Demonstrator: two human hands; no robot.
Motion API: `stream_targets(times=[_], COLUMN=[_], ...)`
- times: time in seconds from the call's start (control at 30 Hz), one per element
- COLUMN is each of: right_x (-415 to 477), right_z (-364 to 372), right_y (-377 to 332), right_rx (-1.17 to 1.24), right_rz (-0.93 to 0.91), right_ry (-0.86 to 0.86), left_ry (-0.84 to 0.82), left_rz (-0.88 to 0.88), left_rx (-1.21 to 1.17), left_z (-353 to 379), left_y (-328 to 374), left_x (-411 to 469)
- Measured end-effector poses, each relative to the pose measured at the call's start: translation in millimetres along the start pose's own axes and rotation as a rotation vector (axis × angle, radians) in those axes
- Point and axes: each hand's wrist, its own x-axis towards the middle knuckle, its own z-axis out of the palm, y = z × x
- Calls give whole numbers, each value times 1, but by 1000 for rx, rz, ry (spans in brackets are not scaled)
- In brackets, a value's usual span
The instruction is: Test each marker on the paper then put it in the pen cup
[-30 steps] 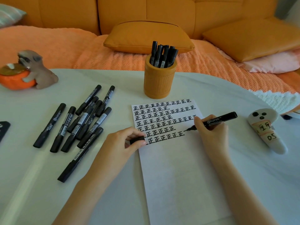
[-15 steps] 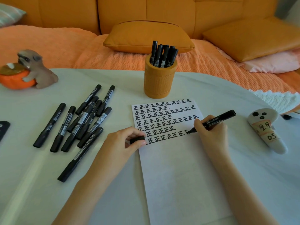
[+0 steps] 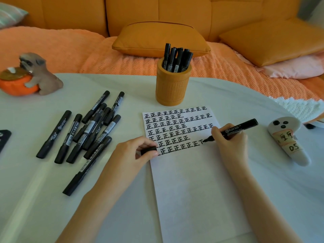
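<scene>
- Black marker is gripped in the right hand; its tip, lifted off the sheet a second ago, now touches the paper with a new character begun, so this marker's test is under way.
- Left hand pinches the cap shut at the paper's left edge.
- Pen cup stands just beyond the paper's top edge, holding tested markers; the path there looks open.
- Untested markers lie well left.
</scene>
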Motion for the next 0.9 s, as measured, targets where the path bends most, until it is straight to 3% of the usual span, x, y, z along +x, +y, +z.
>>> stream_targets(times=[0.9], right_x=[-2], right_z=[2], right_y=[-1], right_rx=[1], right_rz=[-12], right_ry=[-30], left_ry=[2], left_rz=[-3], left_rx=[23], left_z=[0], left_y=[0], left_x=[0])
